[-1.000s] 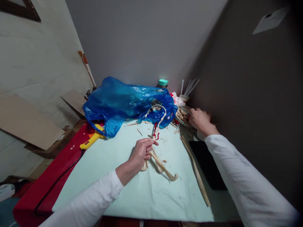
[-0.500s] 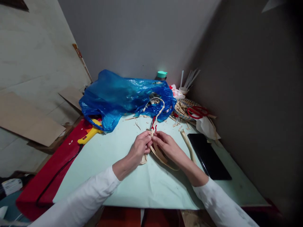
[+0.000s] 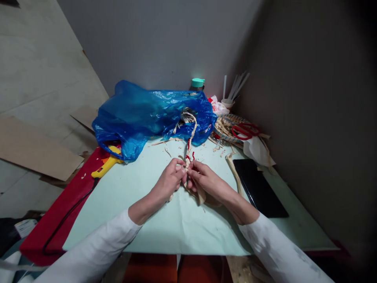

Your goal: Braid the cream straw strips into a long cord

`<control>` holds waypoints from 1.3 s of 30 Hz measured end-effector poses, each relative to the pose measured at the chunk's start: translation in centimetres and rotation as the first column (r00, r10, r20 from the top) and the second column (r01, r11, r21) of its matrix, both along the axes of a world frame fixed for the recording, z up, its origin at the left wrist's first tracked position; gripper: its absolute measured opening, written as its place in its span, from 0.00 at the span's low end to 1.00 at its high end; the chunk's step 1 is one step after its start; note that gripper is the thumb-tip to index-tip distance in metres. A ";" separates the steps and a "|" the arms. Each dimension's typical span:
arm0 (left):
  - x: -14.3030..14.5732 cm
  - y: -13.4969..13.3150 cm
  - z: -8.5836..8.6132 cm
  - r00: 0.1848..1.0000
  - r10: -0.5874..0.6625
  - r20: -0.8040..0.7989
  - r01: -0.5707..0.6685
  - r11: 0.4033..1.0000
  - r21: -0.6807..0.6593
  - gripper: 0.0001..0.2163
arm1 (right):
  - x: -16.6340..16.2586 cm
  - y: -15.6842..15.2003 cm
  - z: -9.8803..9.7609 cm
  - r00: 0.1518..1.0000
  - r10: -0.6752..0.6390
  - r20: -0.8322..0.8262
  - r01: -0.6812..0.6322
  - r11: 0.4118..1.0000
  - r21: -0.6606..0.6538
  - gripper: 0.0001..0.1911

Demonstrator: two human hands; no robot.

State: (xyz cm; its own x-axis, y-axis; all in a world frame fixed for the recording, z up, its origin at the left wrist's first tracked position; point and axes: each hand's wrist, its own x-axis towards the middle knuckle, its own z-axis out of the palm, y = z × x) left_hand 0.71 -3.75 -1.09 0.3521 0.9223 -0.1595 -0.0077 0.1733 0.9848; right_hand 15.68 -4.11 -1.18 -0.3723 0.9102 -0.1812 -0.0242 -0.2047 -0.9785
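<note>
Both hands meet at the lower end of a pale braided cord (image 3: 193,131), which runs up and curls over onto the blue plastic bag. A red tie (image 3: 188,156) is wrapped round the cord just beyond my fingers. My left hand (image 3: 170,175) pinches the braid's end from the left. Thumb and fingers of my right hand (image 3: 203,177) are closed on the same end from the right. Loose, wide, pale strips (image 3: 201,195) hang from the braid below my right hand and rest on the table. The exact crossing of strands is hidden by my fingertips.
Behind my hands lies the blue plastic bag (image 3: 141,114). A yellow glue gun (image 3: 106,165) with a black cord is at the left. At the right are a black tablet-like slab (image 3: 259,188), a pale strip (image 3: 235,173), red-handled scissors (image 3: 246,131) and a basket of scraps (image 3: 225,125).
My hands stay at the braid's end, fingers slightly shifted. The loose strips below have swung and bunched under my right hand. The whole view has tilted a little.
</note>
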 end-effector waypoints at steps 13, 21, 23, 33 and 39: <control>-1.2 0.1 2.9 0.862 0.055 -0.505 0.082 0.966 0.245 0.06 | 0.3 0.0 -0.2 0.949 -0.162 0.269 0.118 0.978 0.174 0.15; -0.1 -2.1 1.6 0.819 0.026 -0.573 0.352 0.766 0.538 0.06 | 0.2 -0.3 0.0 0.973 -0.186 0.135 0.171 0.979 0.114 0.15; 0.1 -2.4 1.3 0.822 0.021 -0.570 0.362 0.753 0.550 0.05 | 0.2 -0.2 -0.2 0.984 -0.173 0.041 0.171 0.984 0.053 0.15; -0.3 0.7 1.2 0.995 -0.007 -0.099 0.020 0.991 0.134 0.06 | -0.2 -0.3 -0.2 0.984 -0.143 -0.109 0.141 0.990 -0.029 0.13; 0.0 1.0 0.2 0.976 -0.168 0.138 0.185 0.975 -0.121 0.09 | 0.6 -0.1 -0.4 0.978 -0.130 0.165 0.090 0.969 0.230 0.13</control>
